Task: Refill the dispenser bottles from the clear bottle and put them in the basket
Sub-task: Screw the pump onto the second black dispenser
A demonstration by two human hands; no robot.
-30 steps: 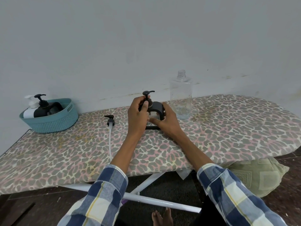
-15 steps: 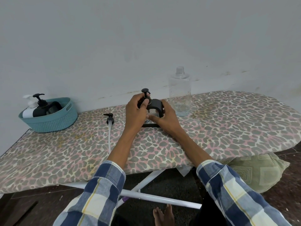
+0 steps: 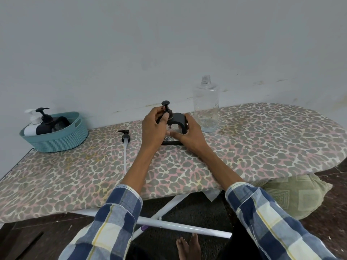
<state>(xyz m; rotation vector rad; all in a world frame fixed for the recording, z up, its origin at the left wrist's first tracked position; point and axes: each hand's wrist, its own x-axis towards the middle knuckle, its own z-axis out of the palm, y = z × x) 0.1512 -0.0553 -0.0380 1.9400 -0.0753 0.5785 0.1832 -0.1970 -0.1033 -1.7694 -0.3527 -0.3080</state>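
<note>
A small glass dispenser bottle in a black frame [image 3: 177, 119] stands mid-board. My left hand [image 3: 153, 128] grips its black pump head [image 3: 166, 106] at the collar. My right hand [image 3: 187, 135] holds the bottle's body and frame from the right. The tall clear bottle [image 3: 206, 107] stands uncapped just behind and right, nearly empty. A teal basket [image 3: 56, 139] at the far left holds a white dispenser bottle [image 3: 32, 126] and a black dispenser bottle [image 3: 45, 122].
A loose black pump [image 3: 125, 136] with a long white tube lies on the leopard-print ironing board [image 3: 262, 143], left of my hands. A wall runs close behind. A green cushion [image 3: 294, 194] lies on the floor under the board's right end.
The pump head has turned under my left fingers, its spout swinging from pointing right to facing away. The bottle and right hand stay in place.
</note>
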